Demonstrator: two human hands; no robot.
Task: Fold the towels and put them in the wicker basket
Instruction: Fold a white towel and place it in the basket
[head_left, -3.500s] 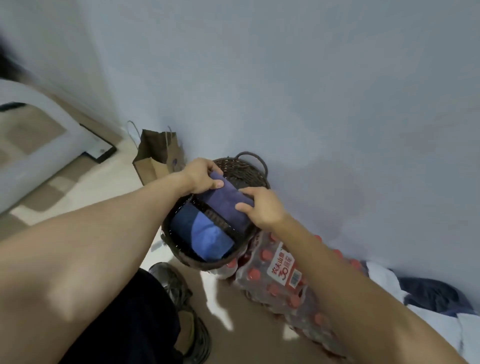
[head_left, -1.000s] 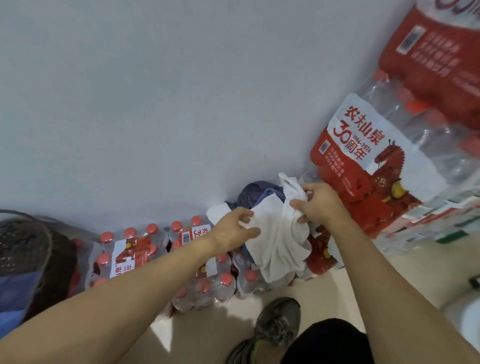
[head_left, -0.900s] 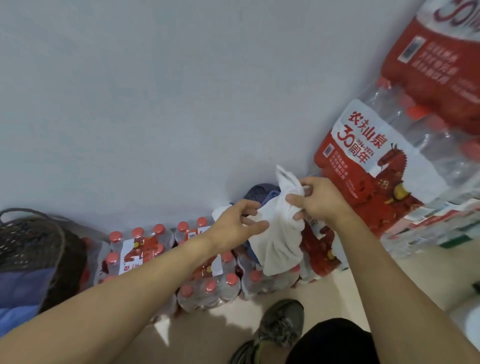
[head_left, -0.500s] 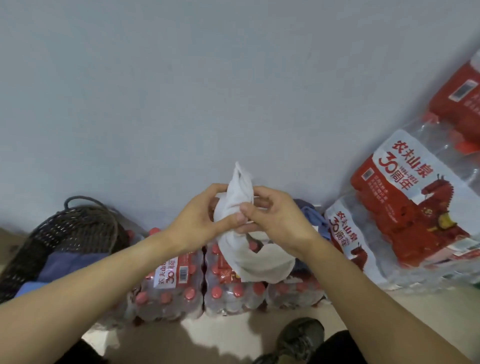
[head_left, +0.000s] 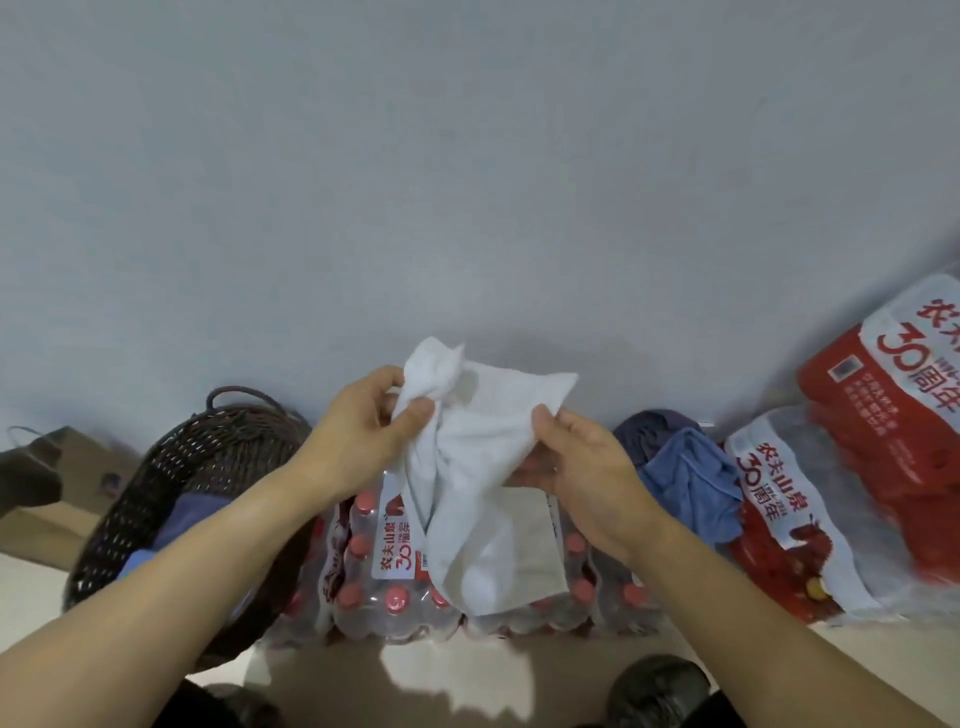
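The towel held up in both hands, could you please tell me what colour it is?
The towel is plain white, seen best in the head view.

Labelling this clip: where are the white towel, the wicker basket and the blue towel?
white towel (head_left: 480, 467), head view, middle of cloth.
wicker basket (head_left: 208, 447), head view, woven rim.
blue towel (head_left: 691, 480), head view, crumpled middle.
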